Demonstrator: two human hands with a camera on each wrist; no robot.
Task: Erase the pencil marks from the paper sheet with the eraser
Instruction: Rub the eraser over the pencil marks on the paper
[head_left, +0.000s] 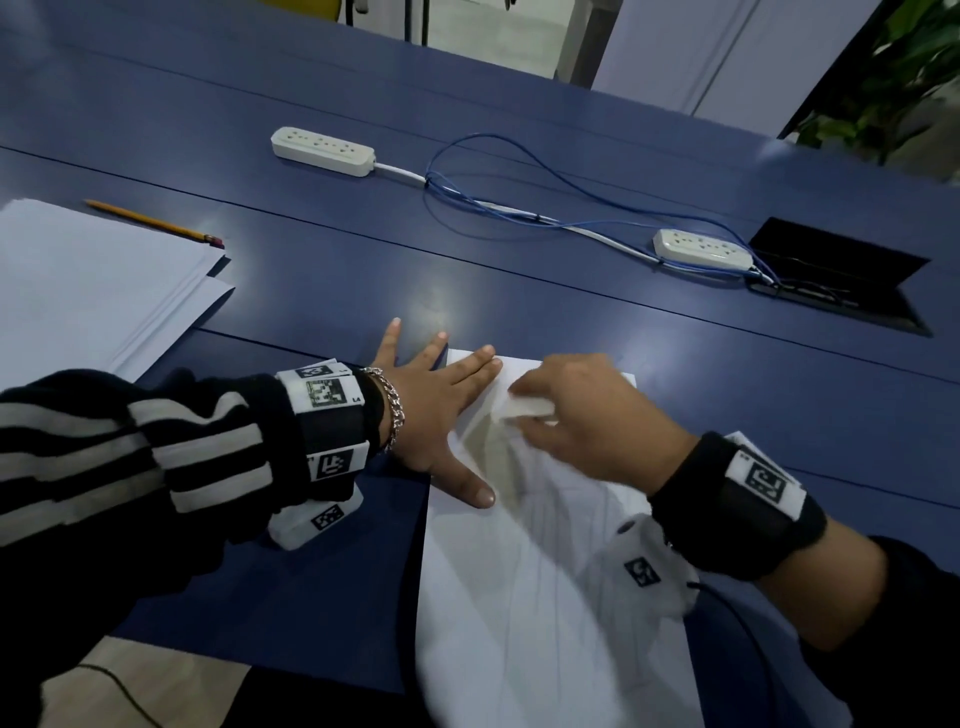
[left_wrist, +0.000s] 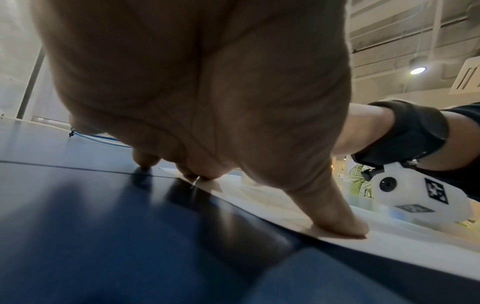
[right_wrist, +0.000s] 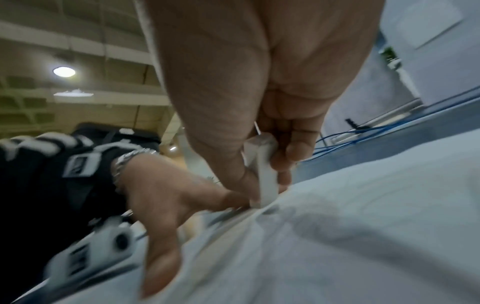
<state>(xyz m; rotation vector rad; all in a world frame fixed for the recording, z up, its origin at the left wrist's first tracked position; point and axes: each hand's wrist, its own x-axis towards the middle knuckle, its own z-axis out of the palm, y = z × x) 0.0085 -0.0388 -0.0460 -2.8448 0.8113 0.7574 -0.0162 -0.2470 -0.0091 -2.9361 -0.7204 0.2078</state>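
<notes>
A white paper sheet (head_left: 545, 587) lies on the blue table (head_left: 519, 260) in front of me, its upper part rumpled (right_wrist: 337, 226). My left hand (head_left: 441, 405) lies flat with fingers spread, pressing the sheet's upper left edge; its thumb (left_wrist: 337, 216) sits on the paper. My right hand (head_left: 587, 415) pinches a white eraser (head_left: 524, 408) between thumb and fingers and holds its end against the paper near the top edge (right_wrist: 265, 181). Faint pencil lines (head_left: 545, 571) run down the sheet. The right hand looks blurred.
A stack of white paper (head_left: 88, 291) with a yellow pencil (head_left: 156, 223) lies at the left. Two white power strips (head_left: 322, 150) (head_left: 701, 249) joined by blue and white cables (head_left: 519, 208) lie further back. A black open cable hatch (head_left: 841, 275) sits at the right.
</notes>
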